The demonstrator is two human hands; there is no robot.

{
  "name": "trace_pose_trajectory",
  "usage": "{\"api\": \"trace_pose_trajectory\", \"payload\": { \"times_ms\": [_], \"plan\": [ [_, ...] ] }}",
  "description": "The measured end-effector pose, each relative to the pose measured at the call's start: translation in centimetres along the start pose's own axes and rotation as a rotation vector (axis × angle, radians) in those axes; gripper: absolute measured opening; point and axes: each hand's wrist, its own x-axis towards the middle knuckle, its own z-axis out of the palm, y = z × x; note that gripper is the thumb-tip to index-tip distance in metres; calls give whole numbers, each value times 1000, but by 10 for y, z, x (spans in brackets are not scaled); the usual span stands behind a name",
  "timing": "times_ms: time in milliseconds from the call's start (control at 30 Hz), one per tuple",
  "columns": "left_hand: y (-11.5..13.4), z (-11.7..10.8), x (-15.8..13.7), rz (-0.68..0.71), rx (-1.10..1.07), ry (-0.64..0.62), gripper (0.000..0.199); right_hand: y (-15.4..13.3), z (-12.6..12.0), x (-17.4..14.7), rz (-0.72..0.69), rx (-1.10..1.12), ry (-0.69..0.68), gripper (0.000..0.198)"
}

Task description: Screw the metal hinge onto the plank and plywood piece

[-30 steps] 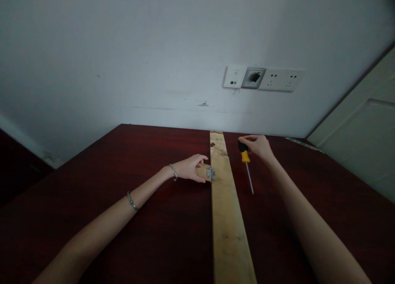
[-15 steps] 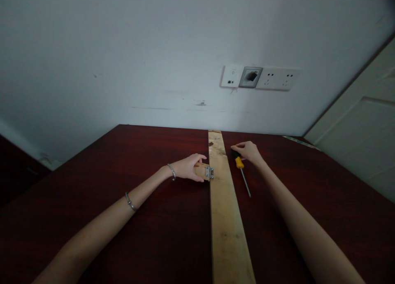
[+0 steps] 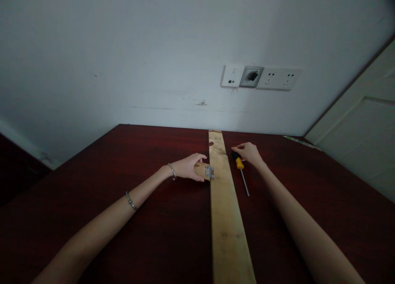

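Note:
A long wooden plank (image 3: pixel 226 218) lies lengthwise on the dark red table (image 3: pixel 148 243). Against its left edge rests a small wooden block (image 3: pixel 201 172), and a metal hinge (image 3: pixel 210 172) spans the joint between the two. My left hand (image 3: pixel 187 167) is closed round the block, thumb on the near side and fingers on the far side. To the right of the plank, my right hand (image 3: pixel 249 153) grips the black end of a screwdriver (image 3: pixel 240 164) with a yellow and black handle. Its shaft points down toward me, apart from the plank.
Behind the table rises a white wall with socket plates (image 3: pixel 277 79) on it. A pale panelled door (image 3: pixel 367 131) stands at the right. A thin printed strip (image 3: pixel 300 142) lies along the table's far right edge.
The screwdriver's tip has shifted very slightly left. Both hands keep their places, and the block and plank look unmoved.

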Motion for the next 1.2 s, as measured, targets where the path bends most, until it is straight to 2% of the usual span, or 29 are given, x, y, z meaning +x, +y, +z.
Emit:
{"api": "trace_pose_trajectory", "payload": {
  "times_ms": [733,867,1033,1200],
  "plan": [
    [5,-2,1,-22,-5,-18,81,-6,-3,-10,-11,-163,56,54],
    [4,-1,1,-22,-4,-20,81,-14,-14,-16,-7,-235,99,54],
    [1,-1,0,-14,0,-16,81,-32,-44,-46,-42,-313,160,46],
    [2,-1,0,12,0,-9,80,-47,-54,-106,-127,-321,67,40]
  ]
}}
